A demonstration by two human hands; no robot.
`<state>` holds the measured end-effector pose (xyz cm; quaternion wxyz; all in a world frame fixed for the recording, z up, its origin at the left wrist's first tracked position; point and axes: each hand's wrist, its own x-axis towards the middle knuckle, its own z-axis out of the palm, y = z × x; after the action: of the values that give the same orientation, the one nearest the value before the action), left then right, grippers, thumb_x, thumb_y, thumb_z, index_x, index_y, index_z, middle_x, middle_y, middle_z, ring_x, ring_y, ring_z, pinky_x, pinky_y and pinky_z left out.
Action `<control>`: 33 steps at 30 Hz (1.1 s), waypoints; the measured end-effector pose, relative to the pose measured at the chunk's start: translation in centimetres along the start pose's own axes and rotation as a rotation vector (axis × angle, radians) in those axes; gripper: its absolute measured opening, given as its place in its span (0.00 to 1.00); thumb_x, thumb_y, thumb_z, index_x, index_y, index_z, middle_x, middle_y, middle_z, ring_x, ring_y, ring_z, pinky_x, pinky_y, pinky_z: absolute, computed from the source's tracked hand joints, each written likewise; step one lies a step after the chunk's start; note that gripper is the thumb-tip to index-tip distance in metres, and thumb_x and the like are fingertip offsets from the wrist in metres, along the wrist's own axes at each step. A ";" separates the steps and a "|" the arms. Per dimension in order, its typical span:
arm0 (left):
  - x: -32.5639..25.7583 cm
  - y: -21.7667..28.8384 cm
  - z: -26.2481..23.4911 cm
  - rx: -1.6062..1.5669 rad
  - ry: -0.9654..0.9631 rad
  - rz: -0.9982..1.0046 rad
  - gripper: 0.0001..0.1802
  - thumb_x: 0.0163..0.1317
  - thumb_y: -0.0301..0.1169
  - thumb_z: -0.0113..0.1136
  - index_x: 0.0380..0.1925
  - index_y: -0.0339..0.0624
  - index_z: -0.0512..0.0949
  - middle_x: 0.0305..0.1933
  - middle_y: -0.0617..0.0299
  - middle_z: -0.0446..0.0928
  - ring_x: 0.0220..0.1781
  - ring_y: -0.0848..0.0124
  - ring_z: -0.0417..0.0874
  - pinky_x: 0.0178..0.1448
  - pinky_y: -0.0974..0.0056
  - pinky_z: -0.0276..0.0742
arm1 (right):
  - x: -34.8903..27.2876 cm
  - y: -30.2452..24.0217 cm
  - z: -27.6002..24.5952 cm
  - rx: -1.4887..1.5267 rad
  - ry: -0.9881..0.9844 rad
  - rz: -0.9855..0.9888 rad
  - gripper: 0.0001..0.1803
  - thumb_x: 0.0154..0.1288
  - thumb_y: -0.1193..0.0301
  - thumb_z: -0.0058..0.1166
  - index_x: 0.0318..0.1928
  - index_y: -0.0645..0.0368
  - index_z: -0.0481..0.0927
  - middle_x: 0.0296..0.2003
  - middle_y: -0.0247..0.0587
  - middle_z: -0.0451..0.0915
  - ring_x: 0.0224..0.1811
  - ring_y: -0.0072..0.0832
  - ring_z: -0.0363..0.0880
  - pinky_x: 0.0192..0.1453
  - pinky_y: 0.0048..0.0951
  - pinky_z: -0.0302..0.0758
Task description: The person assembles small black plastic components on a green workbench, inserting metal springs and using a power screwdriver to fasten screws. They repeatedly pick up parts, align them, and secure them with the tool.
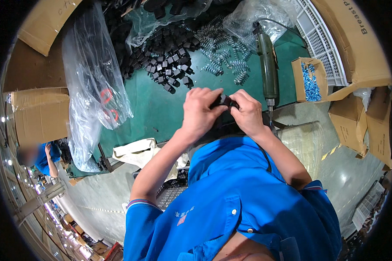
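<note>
Both hands are gripping one small black part (pixel 224 101) above the near edge of the green table (pixel 152 108) — the left hand (pixel 200 114) is closing around its left end, the right hand (pixel 247 114) is pinching its right end. A green electric screwdriver (pixel 268 69) is lying just beside the right hand — black parts (pixel 170 65) and metal springs (pixel 220 54) are lying heaped farther back.

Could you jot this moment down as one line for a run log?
left hand and right hand: both on small black part | behind: black parts pile, springs, green electric screwdriver
</note>
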<state>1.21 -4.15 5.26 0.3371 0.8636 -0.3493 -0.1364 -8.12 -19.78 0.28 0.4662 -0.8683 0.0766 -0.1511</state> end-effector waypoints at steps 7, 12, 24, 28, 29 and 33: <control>-1.1 -1.7 3.5 0.161 0.111 0.033 0.27 0.54 0.39 0.70 0.54 0.42 0.80 0.51 0.55 0.78 0.58 0.54 0.75 0.63 0.50 0.66 | -0.1 1.3 1.8 -0.252 0.067 -0.007 0.14 0.52 0.83 0.57 0.40 0.59 0.82 0.33 0.42 0.77 0.35 0.45 0.81 0.36 0.43 0.76; 0.4 0.2 2.2 0.303 -0.129 -0.075 0.23 0.55 0.41 0.69 0.49 0.43 0.80 0.45 0.56 0.76 0.54 0.56 0.75 0.52 0.51 0.70 | 0.0 1.8 1.4 -0.268 0.019 -0.064 0.17 0.52 0.82 0.58 0.45 0.58 0.81 0.35 0.43 0.77 0.35 0.44 0.81 0.37 0.43 0.77; 1.0 0.6 4.3 0.559 -0.073 -0.001 0.27 0.53 0.38 0.70 0.52 0.40 0.79 0.46 0.57 0.74 0.53 0.59 0.74 0.54 0.50 0.64 | 8.1 2.6 -9.7 -0.767 -0.166 0.465 0.53 0.52 0.42 0.68 0.67 0.67 0.64 0.35 0.61 0.85 0.37 0.54 0.85 0.43 0.48 0.80; 0.2 -0.2 4.7 0.451 0.047 0.045 0.25 0.54 0.38 0.69 0.50 0.41 0.79 0.45 0.58 0.74 0.52 0.60 0.75 0.56 0.48 0.63 | 7.3 3.6 -8.0 -0.632 -0.062 0.460 0.48 0.51 0.51 0.67 0.66 0.69 0.65 0.37 0.63 0.84 0.41 0.55 0.85 0.48 0.46 0.80; 0.4 -0.4 4.7 0.441 0.044 0.043 0.25 0.53 0.38 0.70 0.51 0.41 0.79 0.45 0.59 0.75 0.52 0.61 0.75 0.56 0.48 0.63 | 7.4 4.1 -7.9 -0.575 -0.021 0.453 0.46 0.51 0.53 0.66 0.65 0.70 0.66 0.37 0.63 0.84 0.42 0.55 0.85 0.49 0.46 0.80; 0.8 -0.5 4.3 0.399 -0.016 0.004 0.29 0.52 0.38 0.71 0.55 0.43 0.78 0.46 0.60 0.75 0.53 0.59 0.75 0.57 0.49 0.63 | 5.8 5.0 -9.5 0.499 0.070 0.417 0.15 0.56 0.67 0.60 0.41 0.64 0.79 0.30 0.41 0.81 0.30 0.31 0.79 0.37 0.31 0.74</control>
<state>-0.02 -6.51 1.77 0.1569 0.9113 -0.3740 -0.0706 -5.76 -31.62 2.13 0.6825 -0.6873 0.2294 -0.0962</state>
